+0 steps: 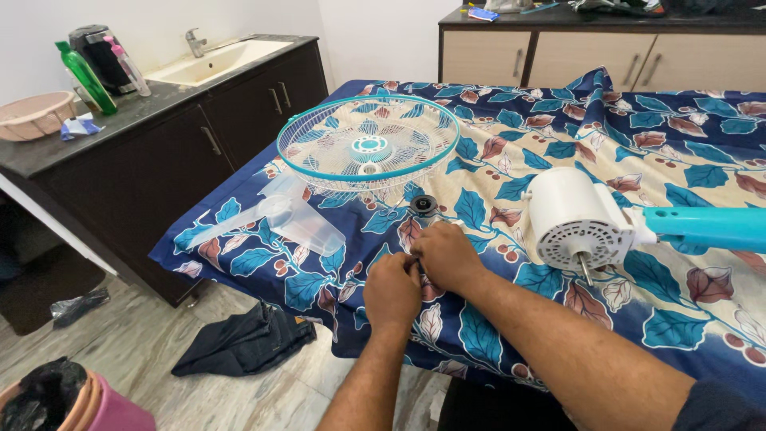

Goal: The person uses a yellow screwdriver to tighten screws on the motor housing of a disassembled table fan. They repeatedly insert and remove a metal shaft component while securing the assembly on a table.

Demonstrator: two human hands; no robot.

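Observation:
My left hand [392, 291] and my right hand [448, 257] are pressed together at the near edge of a table covered in a blue floral cloth [558, 144]. Both have curled fingers pinching a small dark part [416, 264], mostly hidden between them. Just beyond them lies a black round cap [424, 206]. A clear fan blade [299, 219] lies to the left. Behind it rests a teal-rimmed wire fan guard [297, 162]. To the right a white fan motor [574, 215] lies on its side on a teal neck [702, 227], its shaft [586, 268] pointing toward me.
A dark counter with a sink [215, 60], a green bottle [84, 76] and a pink basin [32, 116] runs along the left. Beige cabinets [558, 56] stand at the back. A dark garment [243, 343] lies on the tiled floor, a pink bin [104, 407] at bottom left.

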